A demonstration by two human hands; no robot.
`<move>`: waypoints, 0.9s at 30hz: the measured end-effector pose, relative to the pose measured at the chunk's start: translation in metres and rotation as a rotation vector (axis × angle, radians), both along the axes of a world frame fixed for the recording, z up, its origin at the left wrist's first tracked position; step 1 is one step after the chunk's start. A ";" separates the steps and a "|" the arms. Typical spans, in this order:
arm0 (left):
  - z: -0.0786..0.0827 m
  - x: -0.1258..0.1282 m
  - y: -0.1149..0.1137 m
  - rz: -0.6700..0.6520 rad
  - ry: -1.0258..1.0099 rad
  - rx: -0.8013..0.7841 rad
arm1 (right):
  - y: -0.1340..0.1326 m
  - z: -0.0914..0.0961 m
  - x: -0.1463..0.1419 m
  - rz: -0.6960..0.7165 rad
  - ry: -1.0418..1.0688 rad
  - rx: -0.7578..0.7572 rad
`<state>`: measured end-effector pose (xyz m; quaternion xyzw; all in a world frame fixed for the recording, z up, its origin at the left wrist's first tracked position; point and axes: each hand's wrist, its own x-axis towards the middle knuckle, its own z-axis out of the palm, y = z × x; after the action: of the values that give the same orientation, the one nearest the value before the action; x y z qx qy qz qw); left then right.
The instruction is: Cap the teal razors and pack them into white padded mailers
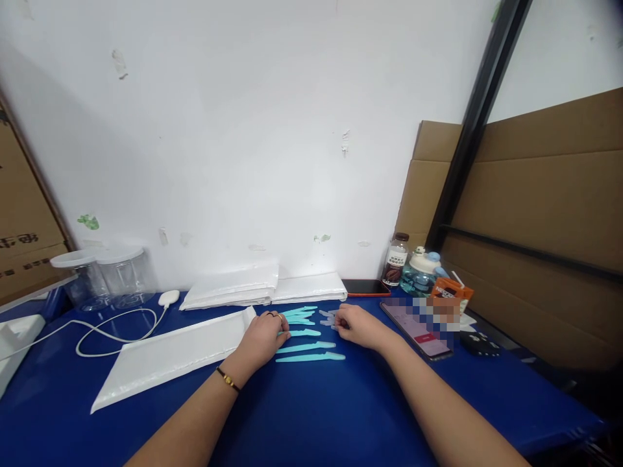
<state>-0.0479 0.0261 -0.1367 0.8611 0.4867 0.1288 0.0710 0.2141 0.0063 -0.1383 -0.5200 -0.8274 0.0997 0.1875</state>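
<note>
The teal sticks [311, 347] lay in a loose row on the blue table [316, 415], a little below the centre of the frame, between the two hands. They were thin, flat plastic pieces, each with one wider end and one narrow tail, and they lay nearly parallel to each other.

The left hand [265, 337] rested palm down at the left ends of the sticks, with its fingers half curled over them. I could not tell whether it gripped any stick or only touched them. The right hand [357, 326] was just to the right of the upper sticks, with its fingertips drawn narrow toward some small clear caps [327, 318]. Whether it held one of them was not visible.

In my judgement these sticks were very light and rather stiff, but thin enough to bend or snap under a hard press. Their smooth plastic probably slid easily on the table cloth. A pinch with thumb and forefinger at the wider end seemed to be the safest hold. The clear caps looked tiny and light, so they could easily roll or be lost.

A long white tray [170, 353] lay at the left of the left hand, and a phone [418, 329] lay at the right.
</note>
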 end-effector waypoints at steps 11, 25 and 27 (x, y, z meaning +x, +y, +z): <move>0.001 0.005 -0.003 -0.007 -0.038 -0.028 | -0.002 -0.004 -0.013 0.123 0.136 -0.078; 0.003 0.005 -0.004 -0.005 -0.047 -0.074 | -0.001 -0.006 -0.011 0.091 0.176 -0.117; 0.002 0.006 -0.004 -0.011 -0.052 -0.085 | -0.002 -0.006 -0.014 0.096 0.178 -0.126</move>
<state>-0.0418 0.0221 -0.1348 0.8562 0.4852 0.1297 0.1208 0.2001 0.0041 -0.1441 -0.4796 -0.8235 0.2062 0.2221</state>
